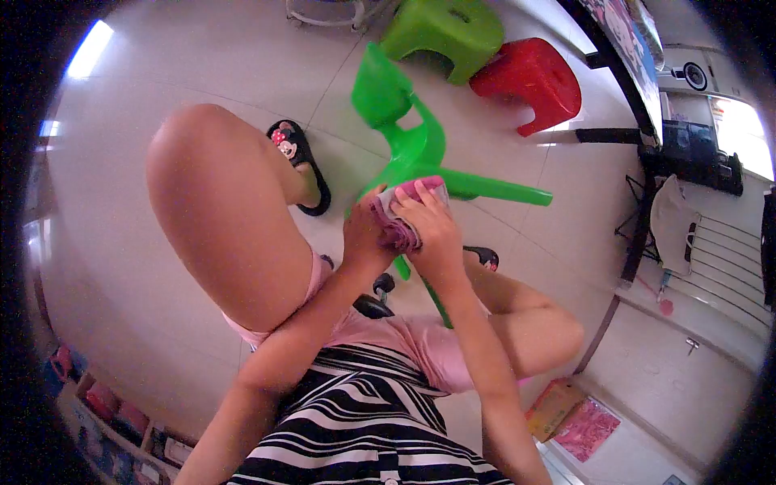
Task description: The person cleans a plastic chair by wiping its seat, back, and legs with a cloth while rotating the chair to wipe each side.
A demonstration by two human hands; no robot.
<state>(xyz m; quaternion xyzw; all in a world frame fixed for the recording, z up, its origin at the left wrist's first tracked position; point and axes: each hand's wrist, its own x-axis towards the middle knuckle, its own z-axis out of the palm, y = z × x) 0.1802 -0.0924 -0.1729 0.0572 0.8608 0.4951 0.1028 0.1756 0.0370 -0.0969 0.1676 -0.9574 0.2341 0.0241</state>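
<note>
A green plastic chair [420,145] is tilted in front of me between my knees, its backrest pointing away and one leg sticking out to the right. My right hand [432,226] presses a folded pink and grey cloth [396,230] against the chair, fingers closed over it. Just left of the cloth, my left hand [366,234] is closed on the chair's near edge. Its fingertips are partly hidden by the cloth.
A light green stool [444,36] and a red stool [529,85] stand on the tiled floor beyond the chair. A black-framed table [614,61] is at upper right. A white cabinet [679,364] is on the right, and storage boxes [121,412] are at lower left.
</note>
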